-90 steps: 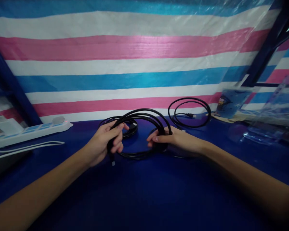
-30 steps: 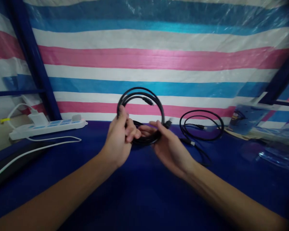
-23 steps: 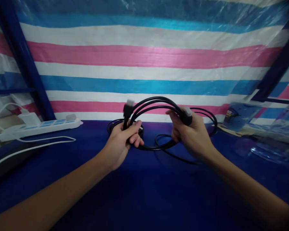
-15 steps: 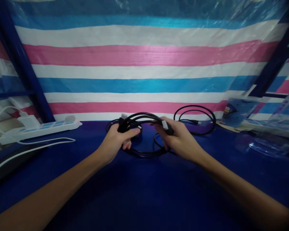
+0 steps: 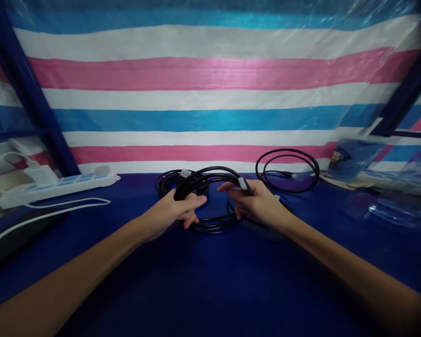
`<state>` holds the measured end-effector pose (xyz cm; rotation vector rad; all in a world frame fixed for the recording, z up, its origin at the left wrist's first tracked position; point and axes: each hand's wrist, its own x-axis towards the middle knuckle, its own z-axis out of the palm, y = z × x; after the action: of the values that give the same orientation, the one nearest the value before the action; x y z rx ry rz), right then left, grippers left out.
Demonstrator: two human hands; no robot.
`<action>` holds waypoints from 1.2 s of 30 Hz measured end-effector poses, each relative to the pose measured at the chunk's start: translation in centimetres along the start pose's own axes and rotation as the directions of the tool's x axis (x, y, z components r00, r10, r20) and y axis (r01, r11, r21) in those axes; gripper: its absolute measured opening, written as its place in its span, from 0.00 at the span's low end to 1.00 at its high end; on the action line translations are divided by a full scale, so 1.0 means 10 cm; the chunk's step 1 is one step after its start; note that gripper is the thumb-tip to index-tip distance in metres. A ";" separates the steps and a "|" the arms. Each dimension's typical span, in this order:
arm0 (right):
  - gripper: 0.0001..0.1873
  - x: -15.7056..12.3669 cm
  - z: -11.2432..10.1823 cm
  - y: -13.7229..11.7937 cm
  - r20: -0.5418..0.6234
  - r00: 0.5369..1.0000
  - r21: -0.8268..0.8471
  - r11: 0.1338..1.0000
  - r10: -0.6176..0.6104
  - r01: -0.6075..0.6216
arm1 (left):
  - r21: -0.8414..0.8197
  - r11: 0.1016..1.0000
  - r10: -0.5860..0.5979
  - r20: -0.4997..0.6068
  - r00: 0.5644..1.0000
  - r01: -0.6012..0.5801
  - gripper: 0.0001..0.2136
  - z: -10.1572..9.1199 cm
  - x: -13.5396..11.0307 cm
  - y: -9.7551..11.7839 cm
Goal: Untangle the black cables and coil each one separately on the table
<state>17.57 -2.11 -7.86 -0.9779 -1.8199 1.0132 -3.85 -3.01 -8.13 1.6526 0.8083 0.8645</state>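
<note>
A black coiled cable [image 5: 215, 174] hangs between my two hands over the blue table. My left hand [image 5: 168, 210] is closed round the left side of the coil, with a light-tipped plug [image 5: 185, 174] standing up above the thumb. On the right side, my right hand [image 5: 259, 203] grips the same loops beside a second plug [image 5: 244, 186] with a light end. The coil's lower loops [image 5: 214, 228] droop below the hands. Behind my left hand lies another black coil [image 5: 163, 183], partly covered. A further looped black cable [image 5: 287, 171] stands beyond my right hand, its small plug showing.
At the left, a white power strip [image 5: 73, 186] carries a white charger [image 5: 44, 174] and white cord [image 5: 70, 202]. A dark flat object [image 5: 17, 234] lies in front. To the right are a blue printed packet [image 5: 356, 157] and clear plastic [image 5: 393, 210]. Striped sheeting [image 5: 210, 98] forms the back.
My hands stay on the coil. The fingers of my right hand have shifted, and the coil has moved slightly. The view has moved a little.
</note>
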 end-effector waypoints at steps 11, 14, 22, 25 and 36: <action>0.08 -0.03 0.15 -0.07 -0.180 0.984 -0.107 0.994 -0.005 -0.015 | 0.093 0.979 0.204 -0.561 0.802 -0.183 0.14 0.16 0.05 -0.01; 0.07 -0.01 0.09 -0.05 -0.146 0.989 -0.055 0.998 0.000 -0.009 | 0.025 0.986 0.166 -0.248 0.954 -0.165 0.15 0.10 0.02 0.03; 0.12 0.00 0.03 -0.07 -0.136 0.990 -0.002 0.999 0.041 -0.041 | 0.423 0.901 0.194 -0.189 0.963 -0.099 0.18 -0.04 0.01 0.15; 0.12 0.00 0.05 -0.08 -0.151 0.988 -0.007 0.999 0.041 -0.042 | 0.383 0.916 0.108 0.043 0.993 -0.116 0.27 -0.06 -0.03 0.17; 0.11 -0.02 0.08 -0.13 -0.124 0.992 0.108 0.993 -0.026 0.040 | 0.150 0.973 0.223 -0.443 0.868 -0.174 0.11 0.06 0.05 0.14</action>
<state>16.59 -2.98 -7.04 -0.9195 -1.6570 1.0006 -2.97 -3.21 -6.80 1.6656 1.0285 1.4157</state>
